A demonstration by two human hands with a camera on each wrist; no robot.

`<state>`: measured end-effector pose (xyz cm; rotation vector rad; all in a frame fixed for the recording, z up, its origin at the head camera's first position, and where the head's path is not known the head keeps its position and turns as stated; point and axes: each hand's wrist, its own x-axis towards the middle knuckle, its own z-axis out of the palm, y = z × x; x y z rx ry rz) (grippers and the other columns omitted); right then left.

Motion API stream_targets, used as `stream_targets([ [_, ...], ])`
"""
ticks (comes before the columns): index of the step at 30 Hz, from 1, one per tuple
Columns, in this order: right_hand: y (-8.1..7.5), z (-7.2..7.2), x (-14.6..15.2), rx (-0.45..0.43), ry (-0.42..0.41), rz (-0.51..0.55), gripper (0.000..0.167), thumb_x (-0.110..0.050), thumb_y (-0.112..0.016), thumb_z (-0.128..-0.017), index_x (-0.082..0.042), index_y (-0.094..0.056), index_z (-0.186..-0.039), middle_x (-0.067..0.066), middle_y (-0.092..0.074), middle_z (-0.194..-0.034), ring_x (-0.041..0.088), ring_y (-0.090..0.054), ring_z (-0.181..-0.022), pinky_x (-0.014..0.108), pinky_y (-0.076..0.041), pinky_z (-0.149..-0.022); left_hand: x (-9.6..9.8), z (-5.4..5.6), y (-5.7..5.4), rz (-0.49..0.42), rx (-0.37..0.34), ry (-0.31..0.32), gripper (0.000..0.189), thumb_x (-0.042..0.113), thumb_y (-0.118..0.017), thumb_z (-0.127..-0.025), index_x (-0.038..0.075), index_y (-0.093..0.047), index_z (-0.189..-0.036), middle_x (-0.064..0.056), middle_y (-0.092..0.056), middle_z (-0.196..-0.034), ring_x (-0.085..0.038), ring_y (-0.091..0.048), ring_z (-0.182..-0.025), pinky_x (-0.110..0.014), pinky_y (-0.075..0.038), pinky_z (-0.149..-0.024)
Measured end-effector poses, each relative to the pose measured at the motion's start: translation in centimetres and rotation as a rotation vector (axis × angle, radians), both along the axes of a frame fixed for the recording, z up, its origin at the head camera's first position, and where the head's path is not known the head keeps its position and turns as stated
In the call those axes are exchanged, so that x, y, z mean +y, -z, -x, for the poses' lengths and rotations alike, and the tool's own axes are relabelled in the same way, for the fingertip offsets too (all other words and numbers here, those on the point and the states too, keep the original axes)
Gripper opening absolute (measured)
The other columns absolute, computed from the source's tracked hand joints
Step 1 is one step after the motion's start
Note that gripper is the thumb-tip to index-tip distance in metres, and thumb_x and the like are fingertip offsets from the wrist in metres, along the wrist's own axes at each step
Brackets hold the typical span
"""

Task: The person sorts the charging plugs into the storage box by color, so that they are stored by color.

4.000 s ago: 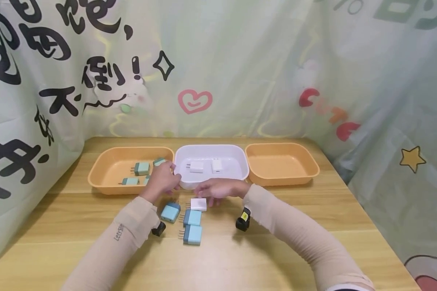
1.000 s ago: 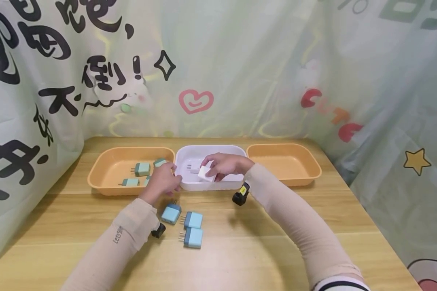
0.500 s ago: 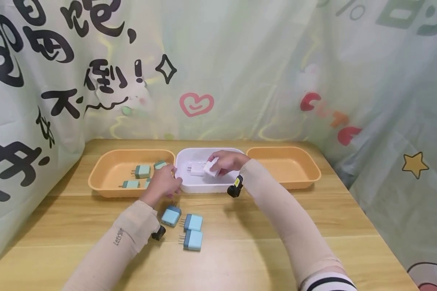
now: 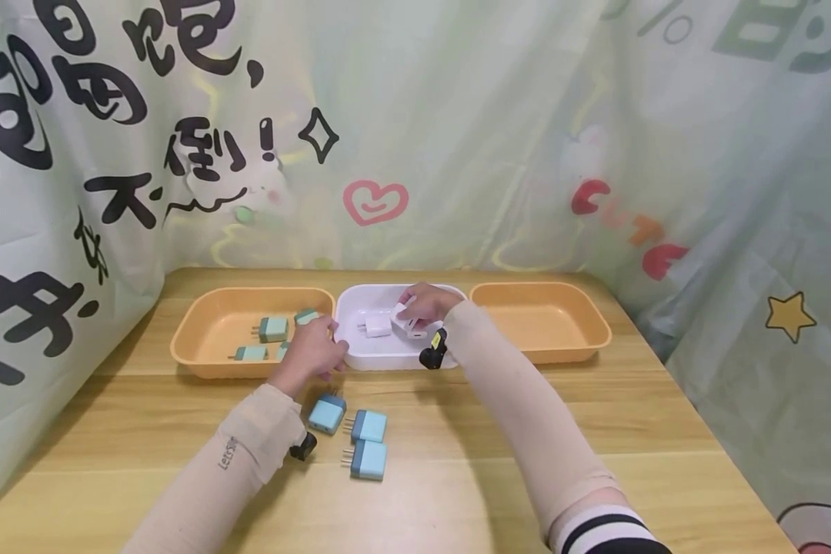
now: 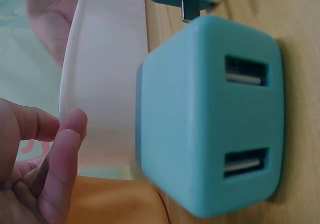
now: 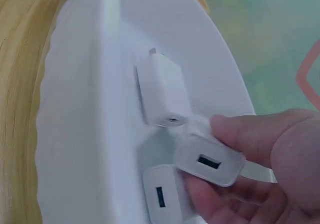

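My right hand (image 4: 425,302) pinches a white charger plug (image 6: 210,159) inside the white tray (image 4: 360,358). Two more white charger plugs lie in that tray: one (image 6: 162,88) with its prongs to the left in the head view, another (image 6: 162,194) right beside the held one. At the tray's left end, my left hand (image 4: 313,350) pinches its rim between thumb and fingers, as the left wrist view shows. A two-port blue charger plug (image 5: 210,119) stands large before that wrist camera. On the table below the left hand are three blue plugs, among them this lower one (image 4: 369,459).
To the left, an orange tray (image 4: 201,350) contains several green charger plugs (image 4: 273,329), some partly behind the left hand. Another orange tray (image 4: 540,355) stands against the white tray's right side. A printed curtain (image 4: 485,154) hangs behind and beside the wooden table (image 4: 595,446).
The right hand has taken the white plug from the table top into the white tray, then shifted and lowered it towards the tray floor. My left hand has stayed at the rim.
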<state>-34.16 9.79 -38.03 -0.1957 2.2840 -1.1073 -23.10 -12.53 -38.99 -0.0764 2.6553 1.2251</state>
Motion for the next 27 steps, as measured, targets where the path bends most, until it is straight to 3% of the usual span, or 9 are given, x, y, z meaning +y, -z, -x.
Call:
stream_targets([
  [5,0.3,-0.1,-0.6,0.126,0.044,-0.047,0.034,-0.006,-0.066,-0.091,0.0,-0.056,-0.122,0.01,-0.057,-0.094,0.015,-0.055,-0.073,0.029,-0.055,-0.073,0.0,0.1,0.1,-0.002,0.001,0.001,0.04,0.014,-0.061,-0.093,-0.001,-0.047,-0.127,-0.014,-0.063,-0.084,-0.025,-0.067,-0.066,-0.029,-0.055,-0.047],
  [10,0.2,-0.1,-0.9,0.197,0.043,-0.081,0.033,-0.008,-0.065,-0.092,-0.002,-0.056,-0.123,0.013,-0.058,-0.101,0.017,-0.056,-0.079,0.031,-0.055,-0.075,-0.1,0.1,0.1,-0.006,0.002,-0.006,0.038,0.014,-0.062,-0.092,-0.001,-0.048,-0.125,-0.014,-0.063,-0.085,-0.025,-0.066,-0.066,-0.029,-0.055,-0.047],
  [14,0.2,0.3,-0.7,0.166,0.029,-0.095,0.033,-0.009,-0.065,-0.092,0.0,-0.055,-0.122,0.013,-0.058,-0.104,0.017,-0.057,-0.079,0.028,-0.055,-0.073,-0.1,0.0,0.0,-0.014,-0.001,-0.003,0.038,0.014,-0.062,-0.092,-0.001,-0.048,-0.124,-0.014,-0.062,-0.085,-0.026,-0.066,-0.067,-0.029,-0.055,-0.047],
  [21,0.4,1.2,0.2,-0.027,-0.003,-0.115,0.029,-0.006,-0.065,-0.091,0.002,-0.054,-0.117,0.013,-0.059,-0.099,0.019,-0.058,-0.078,0.026,-0.054,-0.066,-0.2,0.0,-0.2,-0.01,-0.005,-0.002,0.041,0.014,-0.062,-0.092,-0.002,-0.047,-0.127,-0.014,-0.063,-0.083,-0.026,-0.066,-0.066,-0.029,-0.055,-0.047],
  [27,0.6,1.0,0.8,0.012,0.044,-0.027,0.03,0.001,-0.064,-0.09,0.001,-0.053,-0.117,0.014,-0.054,-0.104,0.019,-0.057,-0.077,0.028,-0.055,-0.07,-0.1,-0.1,-0.2,-0.011,0.001,-0.002,0.04,0.013,-0.062,-0.092,-0.002,-0.048,-0.126,-0.014,-0.062,-0.084,-0.026,-0.066,-0.067,-0.029,-0.055,-0.047],
])
